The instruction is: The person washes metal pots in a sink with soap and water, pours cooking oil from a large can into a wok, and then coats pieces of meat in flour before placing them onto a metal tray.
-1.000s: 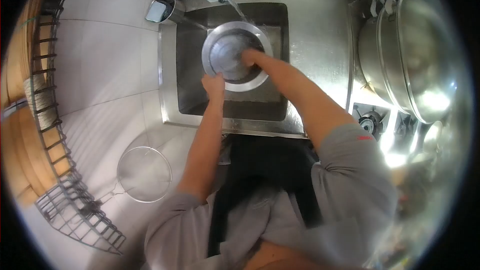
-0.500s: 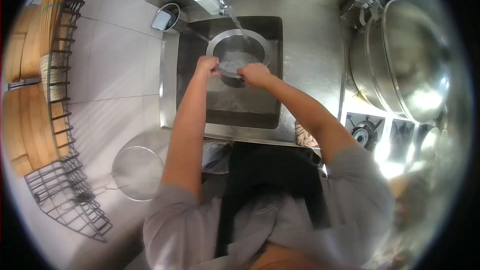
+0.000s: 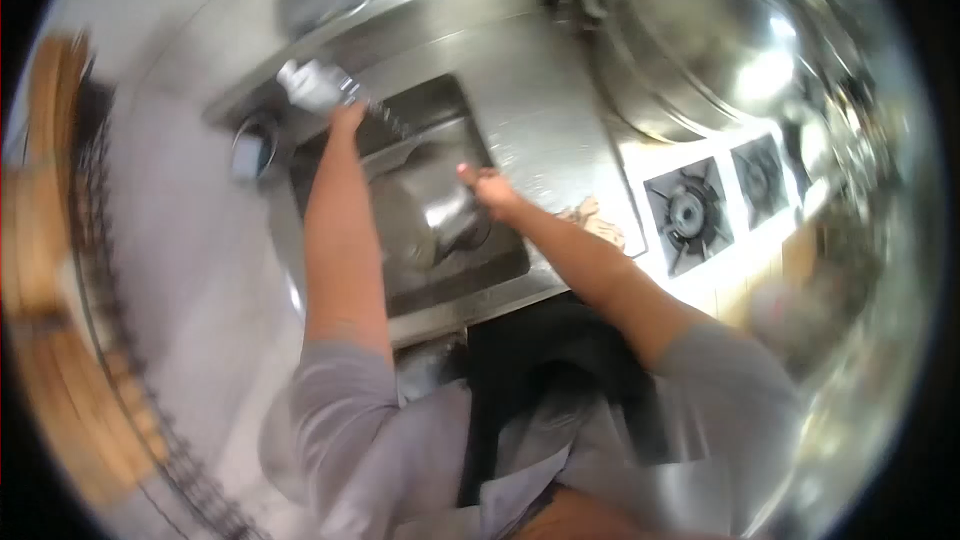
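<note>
My left hand (image 3: 347,118) reaches to the tap (image 3: 352,92) beside a white bottle (image 3: 312,87) at the sink's back edge; blur hides its fingers. Water (image 3: 388,120) runs from the tap. A shiny metal bowl (image 3: 445,202) is tilted over on its side in the steel sink (image 3: 420,290). At the bowl's right edge my right hand (image 3: 488,188) is closed on the rim, thumb side up. Motion smears the bowl's outline.
A steel cup (image 3: 257,140) with a pale block in it stands left of the sink. Large metal pans (image 3: 690,40) lean at the upper right above a gas burner (image 3: 688,212). A beige cloth (image 3: 597,223) lies by the sink's right side. Wooden boards (image 3: 40,240) stand at the left.
The view has swung round. My left hand has let go of the bowl and moved up to the tap. The bowl has tipped over, with my right hand at its right edge.
</note>
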{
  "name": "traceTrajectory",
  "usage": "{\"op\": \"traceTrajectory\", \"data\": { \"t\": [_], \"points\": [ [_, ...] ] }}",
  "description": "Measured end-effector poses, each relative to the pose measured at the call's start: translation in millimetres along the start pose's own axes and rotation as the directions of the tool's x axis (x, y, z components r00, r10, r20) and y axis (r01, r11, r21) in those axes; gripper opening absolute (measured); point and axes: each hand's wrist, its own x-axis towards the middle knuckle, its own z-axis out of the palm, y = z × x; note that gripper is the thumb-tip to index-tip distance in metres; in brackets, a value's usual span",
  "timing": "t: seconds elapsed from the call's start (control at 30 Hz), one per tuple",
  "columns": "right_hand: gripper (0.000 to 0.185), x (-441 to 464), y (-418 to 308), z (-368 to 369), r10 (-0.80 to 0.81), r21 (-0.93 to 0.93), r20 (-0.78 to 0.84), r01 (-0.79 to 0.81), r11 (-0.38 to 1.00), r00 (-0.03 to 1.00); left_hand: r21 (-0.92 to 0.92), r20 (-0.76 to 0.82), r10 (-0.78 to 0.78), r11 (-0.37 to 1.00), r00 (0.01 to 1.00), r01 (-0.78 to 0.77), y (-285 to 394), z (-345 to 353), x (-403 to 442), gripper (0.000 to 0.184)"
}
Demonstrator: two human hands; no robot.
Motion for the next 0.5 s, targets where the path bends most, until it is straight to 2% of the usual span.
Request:
{"op": "traceTrajectory", "data": {
  "t": [0.07,0.1,0.13,0.17,0.2,0.23,0.27,0.3,0.33,0.4,0.43,0.5],
  "points": [
    [0.118,2,10,-9,-0.005,0.063,0.039,0.003,0.998,0.999,0.186,-0.018,0.044,0.982,0.999,-0.040,25,-16,-32,0.080],
    [0.117,0,11,-15,-0.006,0.096,0.069,-0.001,0.995,0.998,0.409,-0.024,0.135,0.905,0.991,-0.113,42,-21,-54,0.056],
    [0.117,-13,6,-21,-0.022,0.145,0.006,0.021,0.989,1.000,0.421,-0.194,0.332,0.878,0.923,-0.228,1,1,-20,0.036],
    [0.113,-30,-1,-27,-0.068,0.175,0.057,0.057,0.983,0.996,0.495,-0.250,0.454,0.819,0.855,-0.290,-5,0,-25,0.025],
    [0.109,-40,-7,-31,-0.121,0.202,0.115,0.096,0.975,0.986,0.457,-0.214,0.324,0.867,0.921,-0.199,7,-6,-33,0.034],
    [0.109,-45,-12,-36,-0.141,0.231,0.080,0.120,0.966,0.987,0.503,-0.208,0.417,0.821,0.885,-0.268,-2,-9,-31,0.034],
    [0.106,-49,-12,-39,-0.142,0.284,0.121,0.103,0.953,0.982,0.531,-0.133,0.360,0.812,0.923,-0.240,17,-27,-60,0.034],
    [0.102,-55,-10,-39,-0.143,0.329,0.173,0.080,0.941,0.974,0.536,-0.125,0.386,0.801,0.914,-0.264,19,-32,-67,0.034],
    [0.097,-39,1,-32,-0.093,0.288,0.006,0.088,0.954,0.996,0.470,-0.148,0.384,0.838,0.912,-0.276,15,-35,-69,0.034],
    [0.097,-38,0,-28,-0.105,0.263,-0.060,0.117,0.958,0.993,0.344,-0.208,0.409,0.881,0.889,-0.325,-9,-23,-53,0.037],
    [0.097,-40,1,-28,-0.108,0.227,-0.111,0.131,0.965,0.988,0.345,-0.211,0.403,0.883,0.890,-0.318,-19,-19,-57,0.037],
    [0.096,-69,-14,-26,-0.122,0.232,-0.111,0.145,0.962,0.986,0.073,0.035,0.313,0.946,0.949,-0.314,-38,-21,-67,0.047]
  ]
}}
